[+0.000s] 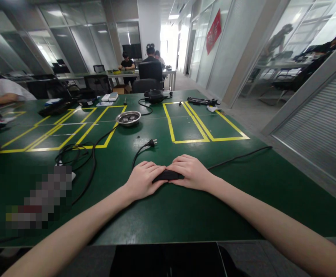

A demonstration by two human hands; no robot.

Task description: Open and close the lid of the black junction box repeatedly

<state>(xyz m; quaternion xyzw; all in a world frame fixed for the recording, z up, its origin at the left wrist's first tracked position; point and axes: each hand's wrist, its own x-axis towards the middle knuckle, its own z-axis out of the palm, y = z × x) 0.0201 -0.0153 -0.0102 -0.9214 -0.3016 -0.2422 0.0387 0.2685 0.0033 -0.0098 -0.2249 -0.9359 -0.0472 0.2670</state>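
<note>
A black power adapter rests low over the green table, held from both ends. My left hand is closed round its left end, and my right hand grips its right end. The fingertips of the two hands nearly meet on top of it. Beyond my left hand lies a black plug with metal prongs, its cable curving back toward that hand. Another black cable runs from behind my right hand to the right.
The green table carries yellow tape outlines. A metal bowl with small parts stands beyond the plug. Coiled cables and a pixelated object lie left; a black device and a small tripod lie farther back. A person sits at far left.
</note>
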